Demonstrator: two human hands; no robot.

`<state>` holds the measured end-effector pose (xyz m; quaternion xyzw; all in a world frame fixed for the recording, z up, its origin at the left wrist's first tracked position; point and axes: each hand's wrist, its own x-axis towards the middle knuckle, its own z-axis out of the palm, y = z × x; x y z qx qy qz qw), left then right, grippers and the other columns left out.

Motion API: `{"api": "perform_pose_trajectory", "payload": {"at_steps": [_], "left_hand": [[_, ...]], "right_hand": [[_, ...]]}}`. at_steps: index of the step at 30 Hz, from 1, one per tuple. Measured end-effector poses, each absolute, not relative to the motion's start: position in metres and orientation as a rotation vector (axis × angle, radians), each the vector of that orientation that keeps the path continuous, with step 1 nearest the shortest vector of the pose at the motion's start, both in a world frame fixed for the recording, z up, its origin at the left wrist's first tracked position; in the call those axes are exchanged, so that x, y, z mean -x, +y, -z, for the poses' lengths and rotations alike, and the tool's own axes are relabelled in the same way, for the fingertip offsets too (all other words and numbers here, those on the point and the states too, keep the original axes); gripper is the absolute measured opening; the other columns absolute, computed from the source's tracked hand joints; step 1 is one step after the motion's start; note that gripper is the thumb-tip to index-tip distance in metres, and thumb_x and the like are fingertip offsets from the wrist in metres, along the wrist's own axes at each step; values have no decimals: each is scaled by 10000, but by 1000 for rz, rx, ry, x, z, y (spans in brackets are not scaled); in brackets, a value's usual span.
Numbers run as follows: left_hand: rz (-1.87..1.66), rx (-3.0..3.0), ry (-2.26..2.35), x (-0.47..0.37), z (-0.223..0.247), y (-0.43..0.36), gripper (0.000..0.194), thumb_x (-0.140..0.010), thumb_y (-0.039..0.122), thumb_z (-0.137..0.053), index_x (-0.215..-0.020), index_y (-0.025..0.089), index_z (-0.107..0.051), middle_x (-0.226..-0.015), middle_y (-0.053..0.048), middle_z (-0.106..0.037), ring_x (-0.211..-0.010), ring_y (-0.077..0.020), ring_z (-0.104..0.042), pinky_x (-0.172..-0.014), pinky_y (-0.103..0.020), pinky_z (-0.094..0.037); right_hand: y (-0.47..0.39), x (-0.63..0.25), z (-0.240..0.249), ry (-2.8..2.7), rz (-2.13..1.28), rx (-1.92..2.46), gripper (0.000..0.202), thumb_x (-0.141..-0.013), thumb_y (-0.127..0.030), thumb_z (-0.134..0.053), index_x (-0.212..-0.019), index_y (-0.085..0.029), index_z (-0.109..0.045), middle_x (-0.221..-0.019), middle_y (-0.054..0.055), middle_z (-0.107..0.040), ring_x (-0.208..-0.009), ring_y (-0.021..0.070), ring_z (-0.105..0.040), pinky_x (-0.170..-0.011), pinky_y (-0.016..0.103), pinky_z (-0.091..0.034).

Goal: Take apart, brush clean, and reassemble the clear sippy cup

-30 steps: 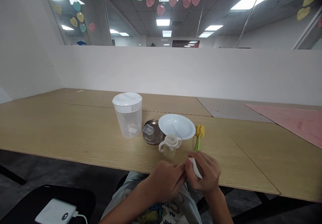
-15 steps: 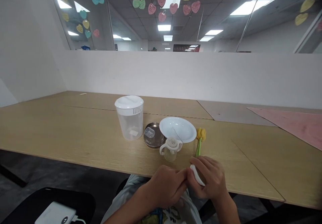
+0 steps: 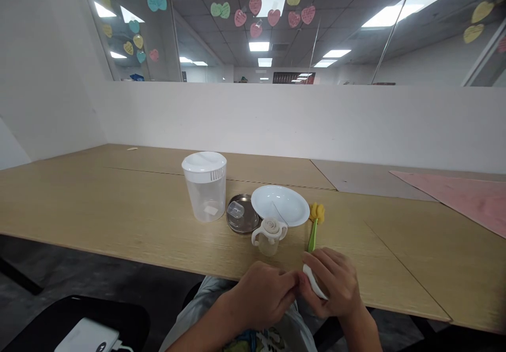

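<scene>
My right hand is closed around a small white curved piece, whose edge shows between thumb and fingers; its kind I cannot make out. My left hand is closed, its fingertips meeting the right thumb beside the white piece. What the left fingers grip, if anything, is hidden. Just beyond the hands stands a clear cup with white handles and a white lid. A yellow artificial tulip lies with its green stem reaching toward my right hand.
Behind the cup sit a white oval bowl and a round metal dish holding a small clear cap. A clear bucket with a white lid stands to their left. Pink cloth covers the table's right side. A white device lies on a black chair.
Both hands have shifted slightly right and down, still together, with the white piece in the right hand. The things on the table have stayed in place.
</scene>
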<state>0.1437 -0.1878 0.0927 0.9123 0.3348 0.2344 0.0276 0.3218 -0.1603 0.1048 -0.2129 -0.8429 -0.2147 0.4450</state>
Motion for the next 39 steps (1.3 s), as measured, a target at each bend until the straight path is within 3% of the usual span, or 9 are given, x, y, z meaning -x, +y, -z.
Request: {"api": "perform_pose_trajectory", "payload": {"at_steps": [11, 18, 23, 31, 33, 36, 39], "left_hand": [[-763, -3073, 1044, -145, -89, -185, 131, -868, 148, -385, -772, 171, -472, -654, -5, -595, -535, -167, -554, -447, -285, -338], [-977, -3149, 986, -145, -101, -192, 193, -866, 129, -333, -726, 174, -458, -581, 2, -534, -472, -158, -495, -418, -288, -316], [-1028, -3080, 921, -147, -109, -197, 281, -923, 175, -264, -725, 176, -463, -592, 2, -552, -477, -144, -497, -435, -281, -316], [-1008, -2858, 1004, -140, -108, -197, 326, -960, 340, -295, -756, 181, -494, -600, 12, -574, -515, -130, -536, -472, -253, -336], [-1134, -2750, 1068, -136, -104, -190, 267, -947, 351, -356, -803, 179, -502, -654, 1, -584, -591, -140, -561, -525, -245, -392], [-1507, -2550, 1139, -132, -93, -174, 134, -914, 261, -432, -975, 165, -503, -900, -68, -578, -845, -178, -567, -732, -287, -470], [-1836, -2317, 1301, -132, -75, -155, 278, -881, 209, -487, -1149, 158, -436, -1139, -126, -469, -1092, -221, -474, -942, -379, -412]], "right_hand": [[-148, -318, -98, -2057, 426, 495, 168, -731, -141, -499, -897, -147, -526, -647, 45, -585, -558, 153, -554, -501, 262, -421], [-152, -319, -105, -2038, 221, 481, 181, -725, -144, -473, -892, -168, -538, -678, 36, -611, -579, 155, -588, -529, 255, -434], [-163, -323, -109, -1934, -93, 523, 98, -778, -197, -441, -814, -180, -531, -662, 26, -581, -569, 151, -572, -526, 256, -426], [-170, -308, -91, -1729, -305, 589, 143, -854, -233, -425, -774, -179, -530, -631, 14, -527, -538, 127, -504, -486, 233, -389], [-166, -301, -88, -1619, -250, 635, 125, -862, -230, -441, -802, -182, -539, -665, 12, -535, -575, 125, -515, -517, 226, -411], [-153, -293, -89, -1425, -196, 773, 109, -859, -248, -492, -908, -184, -565, -815, 42, -575, -745, 159, -563, -656, 265, -461], [-136, -284, -94, -1280, -282, 854, 180, -830, -305, -567, -957, -178, -554, -912, 64, -571, -849, 183, -560, -746, 314, -467]]}}
